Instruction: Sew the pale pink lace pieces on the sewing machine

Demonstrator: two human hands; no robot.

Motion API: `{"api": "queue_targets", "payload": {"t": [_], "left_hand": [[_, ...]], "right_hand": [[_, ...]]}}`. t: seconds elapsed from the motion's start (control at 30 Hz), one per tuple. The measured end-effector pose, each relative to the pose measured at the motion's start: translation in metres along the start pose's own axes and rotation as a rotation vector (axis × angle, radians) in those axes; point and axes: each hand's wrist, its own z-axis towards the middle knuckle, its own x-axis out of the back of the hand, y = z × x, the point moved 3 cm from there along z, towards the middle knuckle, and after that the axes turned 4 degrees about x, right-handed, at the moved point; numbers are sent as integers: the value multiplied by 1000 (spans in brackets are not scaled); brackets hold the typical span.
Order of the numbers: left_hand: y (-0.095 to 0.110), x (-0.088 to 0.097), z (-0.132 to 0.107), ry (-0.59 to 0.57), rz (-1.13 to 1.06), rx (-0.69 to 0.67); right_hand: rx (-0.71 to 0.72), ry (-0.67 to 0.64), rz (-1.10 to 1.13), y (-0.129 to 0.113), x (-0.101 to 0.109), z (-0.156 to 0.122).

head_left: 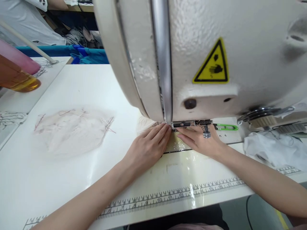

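The sewing machine (251,60) stands over the white table, and pale fabric (144,123) lies under its head near the needle area. My left hand (153,140) lies flat on this fabric, fingers stretched forward and close together, tips beside the presser foot area. Just right of the needle, my right hand (203,139) rests on the machine bed (178,145), its thumb and a finger reaching left. The guide attachment (183,124) and a small knurled screw (206,131) cover part of that hand. Green-handled thread snips (226,127) lie by its far side.
A sheer pale fabric piece (76,131) with red threads lies on the table at left. White cloth (273,150) is bunched at right. A printed ruler (172,195) runs along the front edge. Thread cones (21,80) stand at far left; a person's white clothing (26,22) shows behind.
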Motion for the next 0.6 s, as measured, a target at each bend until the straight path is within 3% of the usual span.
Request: {"api": "queue_targets", "payload": {"t": [0.13,0.33,0.6], "left_hand": [[-3,-2,2,-34,-59,114],[-5,-4,1,-44,-95,68],[-4,-3,2,-47,-74,66]], "right_hand": [[-74,104,-37,-6,-6,-2],[-91,116,-75,-8,-14,-5],[-48,247,-194,-11,-11,-6]]}}
